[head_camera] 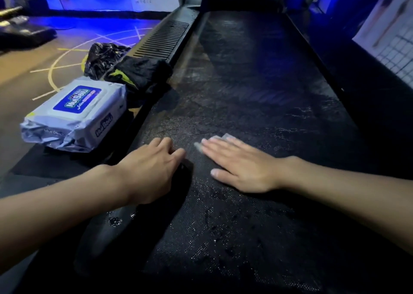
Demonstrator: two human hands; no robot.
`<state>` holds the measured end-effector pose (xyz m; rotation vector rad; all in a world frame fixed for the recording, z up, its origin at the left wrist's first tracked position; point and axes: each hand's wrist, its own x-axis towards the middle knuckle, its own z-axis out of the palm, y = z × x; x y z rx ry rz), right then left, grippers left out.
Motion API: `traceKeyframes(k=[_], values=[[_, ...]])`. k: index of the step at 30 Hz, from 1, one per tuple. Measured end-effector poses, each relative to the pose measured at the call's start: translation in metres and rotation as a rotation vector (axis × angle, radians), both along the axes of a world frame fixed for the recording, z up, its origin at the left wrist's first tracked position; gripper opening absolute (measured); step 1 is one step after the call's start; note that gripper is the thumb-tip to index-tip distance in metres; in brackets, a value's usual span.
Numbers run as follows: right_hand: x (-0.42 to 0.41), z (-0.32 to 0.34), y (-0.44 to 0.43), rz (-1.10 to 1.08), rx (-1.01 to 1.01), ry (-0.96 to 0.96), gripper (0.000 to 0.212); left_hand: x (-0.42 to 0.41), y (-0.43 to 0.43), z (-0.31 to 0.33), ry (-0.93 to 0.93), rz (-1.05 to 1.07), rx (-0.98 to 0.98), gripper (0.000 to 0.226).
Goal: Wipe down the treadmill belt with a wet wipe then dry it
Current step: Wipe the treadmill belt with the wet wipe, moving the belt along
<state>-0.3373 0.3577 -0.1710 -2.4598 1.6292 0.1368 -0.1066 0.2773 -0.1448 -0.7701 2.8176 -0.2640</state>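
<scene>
Damp treadmill belt (257,88), blue-lit gym floor (20,74)

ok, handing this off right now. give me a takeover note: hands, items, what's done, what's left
Left hand: holds nothing, rests at the left edge of the treadmill belt.
Right hand: flat, fingers straight, pressing the wet wipe onto the belt.
Wipe pack and dark cloth lie left of the belt.
Done: wet streaks and droplets show on the belt, so wiping is under way.
Left: finish wiping, then dry, probably with the cloth.
</scene>
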Motion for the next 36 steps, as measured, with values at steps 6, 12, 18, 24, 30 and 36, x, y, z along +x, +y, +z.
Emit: traceKeyframes(k=[6, 12, 18, 24, 30, 36], values=[[0.005, -0.005, 0.031, 0.11, 0.028, -0.004, 0.069, -0.016, 0.001, 0.002, 0.072, -0.016, 0.116, 0.033], [-0.009, -0.006, 0.028, 0.034, 0.01, 0.031, 0.073, -0.038, 0.007, -0.001, 0.083, -0.008, 0.086, 0.021], [-0.028, -0.001, 0.026, -0.07, 0.003, 0.02, 0.072, -0.058, 0.014, -0.001, 0.09, 0.028, 0.109, 0.027], [-0.035, -0.003, 0.055, 0.036, 0.05, -0.003, 0.068, -0.068, 0.012, 0.001, 0.123, -0.026, 0.15, 0.029], [-0.05, -0.008, 0.07, 0.021, 0.033, 0.026, 0.07, -0.083, 0.021, -0.002, 0.137, -0.011, 0.165, 0.03], [-0.066, 0.0, 0.068, -0.122, 0.013, 0.046, 0.07, -0.104, 0.032, -0.002, 0.122, -0.027, 0.12, 0.031]])
